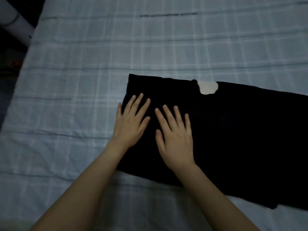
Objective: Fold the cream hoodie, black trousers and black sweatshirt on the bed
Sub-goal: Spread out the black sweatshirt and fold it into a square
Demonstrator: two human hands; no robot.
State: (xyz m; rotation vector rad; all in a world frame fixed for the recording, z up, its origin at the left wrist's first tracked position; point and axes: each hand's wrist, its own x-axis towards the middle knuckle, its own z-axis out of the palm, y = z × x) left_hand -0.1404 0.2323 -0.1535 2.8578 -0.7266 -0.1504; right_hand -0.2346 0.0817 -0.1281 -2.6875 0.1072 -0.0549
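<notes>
A: Garment, position?

B: One black garment (pixel 233 130), flat on the bed (pixel 70 147), right of centre and running out of view on the right. Too dim to tell trousers from sweatshirt.

A: Look of it?

B: Matte black, and the cloth shows no detail in this light. It makes a long rectangle, slightly slanted across the view. The left end is squared off and the near edge is straight. There is a small step at the near right corner, where one layer stops short of another.

A: Hands?

B: Both open, palms down, fingers straight and spread. The left hand (pixel 130 124) rests on the garment's left end, its little finger right at the edge by the sheet. The right hand (pixel 176 140) lies just beside it, wholly on the cloth. Neither grips. Bare forearms come in from the bottom.

A: Labels, writing?

B: One pale label (pixel 208 87) on the far edge. It is blurred and nothing on it can be read.

A: Bedding?

B: Pale blue checked sheet (pixel 100 47), lightly creased. There is a white pipe (pixel 15 19) beyond the bed's far left corner.
</notes>
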